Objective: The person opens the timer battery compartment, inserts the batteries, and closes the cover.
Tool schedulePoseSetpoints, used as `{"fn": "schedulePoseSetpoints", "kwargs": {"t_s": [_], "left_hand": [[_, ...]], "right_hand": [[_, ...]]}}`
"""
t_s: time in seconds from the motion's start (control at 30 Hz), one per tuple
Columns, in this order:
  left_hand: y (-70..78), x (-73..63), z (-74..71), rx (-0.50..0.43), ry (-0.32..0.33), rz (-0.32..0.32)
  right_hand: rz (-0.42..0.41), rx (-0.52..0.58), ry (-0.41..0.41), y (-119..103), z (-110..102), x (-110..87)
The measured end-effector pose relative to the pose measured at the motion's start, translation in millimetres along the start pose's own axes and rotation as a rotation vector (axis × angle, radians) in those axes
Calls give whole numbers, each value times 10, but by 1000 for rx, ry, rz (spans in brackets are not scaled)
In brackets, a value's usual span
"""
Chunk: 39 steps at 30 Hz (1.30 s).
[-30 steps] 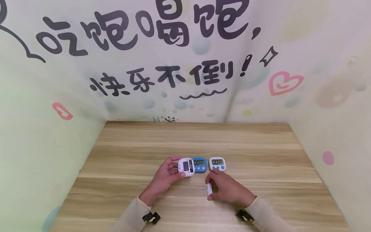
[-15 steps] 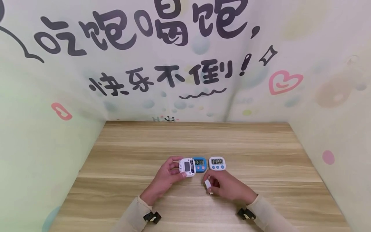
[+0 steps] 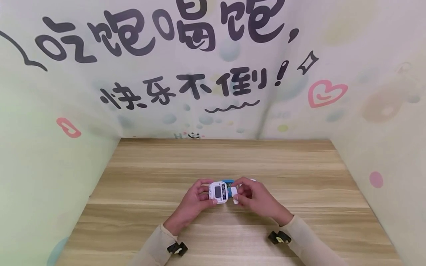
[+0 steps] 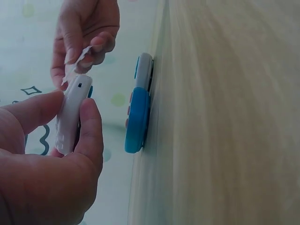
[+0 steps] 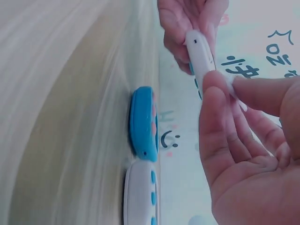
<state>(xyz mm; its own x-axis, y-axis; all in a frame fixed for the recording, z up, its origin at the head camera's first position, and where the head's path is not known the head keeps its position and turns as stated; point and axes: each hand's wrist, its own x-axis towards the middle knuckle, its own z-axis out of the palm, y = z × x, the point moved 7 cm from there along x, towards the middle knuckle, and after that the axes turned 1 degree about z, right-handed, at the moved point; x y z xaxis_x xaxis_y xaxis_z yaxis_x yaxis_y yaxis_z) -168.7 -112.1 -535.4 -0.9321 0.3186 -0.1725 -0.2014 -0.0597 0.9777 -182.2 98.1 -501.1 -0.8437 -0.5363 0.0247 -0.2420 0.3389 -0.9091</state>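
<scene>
My left hand (image 3: 190,204) grips a white digital timer (image 3: 218,192) by its edges, thumb on the near side and fingers on the far side. The timer's back faces up, and its battery slot lies uncovered along the right edge. A thin white battery cover (image 3: 234,193) is pinched between thumb and fingers of my right hand (image 3: 261,201), right beside that edge. In the left wrist view the cover (image 4: 76,66) stands at the far end of the held timer (image 4: 71,112). Below both hands, a blue timer (image 5: 143,123) is partly hidden in the head view.
A second white timer (image 5: 140,194) with blue buttons sits on the table right beside the blue one, mostly hidden behind my right hand in the head view. The wood-grain table (image 3: 159,159) meets printed walls (image 3: 149,122) at the back and sides.
My right hand has moved up and left with the battery cover, from in front of the resting white timer to the held timer's edge. My left hand has shifted slightly right.
</scene>
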Motion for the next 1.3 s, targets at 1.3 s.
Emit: {"fn": "schedulePoseSetpoints", "kwargs": {"t_s": [1.3], "left_hand": [[103, 69, 189, -16, -74, 37]], "right_hand": [[135, 155, 32, 98, 25, 179]]}}
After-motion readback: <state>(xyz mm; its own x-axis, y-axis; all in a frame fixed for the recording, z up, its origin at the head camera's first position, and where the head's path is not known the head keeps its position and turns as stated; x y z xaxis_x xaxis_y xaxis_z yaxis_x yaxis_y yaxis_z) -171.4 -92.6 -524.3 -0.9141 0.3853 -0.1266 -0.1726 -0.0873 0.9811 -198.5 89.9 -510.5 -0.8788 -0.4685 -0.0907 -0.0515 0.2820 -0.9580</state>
